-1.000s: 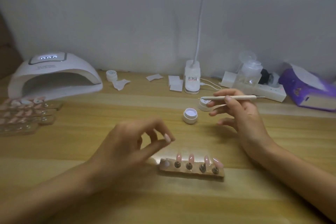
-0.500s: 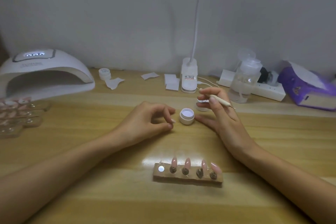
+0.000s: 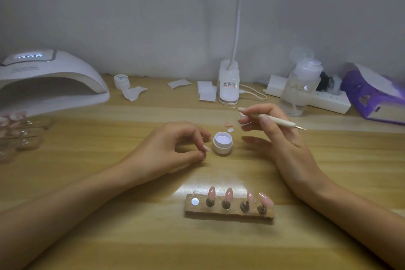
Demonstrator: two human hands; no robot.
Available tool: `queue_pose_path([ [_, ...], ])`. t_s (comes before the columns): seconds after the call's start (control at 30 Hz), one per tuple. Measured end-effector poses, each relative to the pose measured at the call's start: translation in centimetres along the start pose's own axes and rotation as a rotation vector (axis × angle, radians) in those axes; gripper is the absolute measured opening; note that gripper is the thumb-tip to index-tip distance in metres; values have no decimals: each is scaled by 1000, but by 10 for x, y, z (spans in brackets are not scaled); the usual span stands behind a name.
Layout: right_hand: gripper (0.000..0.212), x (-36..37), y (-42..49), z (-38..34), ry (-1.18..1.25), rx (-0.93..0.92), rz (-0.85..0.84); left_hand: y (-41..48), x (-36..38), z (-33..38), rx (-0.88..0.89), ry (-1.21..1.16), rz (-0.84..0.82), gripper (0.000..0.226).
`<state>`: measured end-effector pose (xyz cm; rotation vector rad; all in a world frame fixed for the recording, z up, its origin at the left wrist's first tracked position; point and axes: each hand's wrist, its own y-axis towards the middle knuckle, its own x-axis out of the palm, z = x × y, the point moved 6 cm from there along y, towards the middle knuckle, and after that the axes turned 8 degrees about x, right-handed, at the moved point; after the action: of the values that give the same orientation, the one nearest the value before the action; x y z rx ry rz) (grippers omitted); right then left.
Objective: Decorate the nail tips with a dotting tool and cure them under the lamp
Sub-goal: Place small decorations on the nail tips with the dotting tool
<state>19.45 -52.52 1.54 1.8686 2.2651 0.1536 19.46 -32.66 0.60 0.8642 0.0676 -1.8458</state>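
A wooden holder strip (image 3: 229,214) lies near me with several pink nail tips (image 3: 229,195) standing on it. Beyond it sits a small open white gel jar (image 3: 222,142). My left hand (image 3: 175,146) rests on the table just left of the jar, fingers curled, fingertips close to its side, holding nothing. My right hand (image 3: 274,131) hovers right of the jar and grips a pale dotting tool (image 3: 274,119), held nearly level. A loose pink nail tip (image 3: 229,124) and a small white disc (image 3: 230,130) lie behind the jar. The white curing lamp (image 3: 50,79) stands at the far left.
Clear strips with more nail tips (image 3: 17,131) lie at the left edge. Along the wall stand a small white jar (image 3: 121,80), paper wipes (image 3: 207,93), a desk lamp base (image 3: 228,83), a clear pump bottle (image 3: 301,85), a power strip (image 3: 328,99) and a purple tissue pack (image 3: 372,96).
My left hand moved from above the holder strip forward to the jar's left side. My right hand swung the dotting tool and settled beside the jar.
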Motion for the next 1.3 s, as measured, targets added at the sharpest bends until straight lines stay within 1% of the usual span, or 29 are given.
queue_pose_path([
  [0.1, 18, -9, 3, -11, 49, -39, 61, 2, -8, -1, -26, -13, 70, 16],
  [0.2, 17, -13, 10, -7, 116, 19, 92, 9, -13, -1, -67, -109, 105, 16],
  [0.33, 21, -8, 19, 0, 50, 83, 72, 16, -12, 2, -79, -144, 103, 15],
  [0.43, 21, -5, 20, -3, -10, 33, 67, 14, -5, 1, -62, -113, 113, 15],
  [0.53, 24, -2, 18, -5, -30, -30, 64, 9, 3, 5, 18, -35, 95, 14],
  [0.63, 24, 2, 19, -3, -41, -28, 28, 8, 4, 6, 53, -11, 95, 13],
  [0.9, 22, 8, 20, 0, -40, 2, -63, 9, 4, 2, 41, -45, 105, 9],
  [1.17, 20, 10, 20, 1, -45, 9, -97, 8, 3, 0, 17, -48, 116, 9],
  [1.3, 20, 9, 20, 0, -19, 9, -88, 7, 2, -1, -9, -82, 134, 14],
])
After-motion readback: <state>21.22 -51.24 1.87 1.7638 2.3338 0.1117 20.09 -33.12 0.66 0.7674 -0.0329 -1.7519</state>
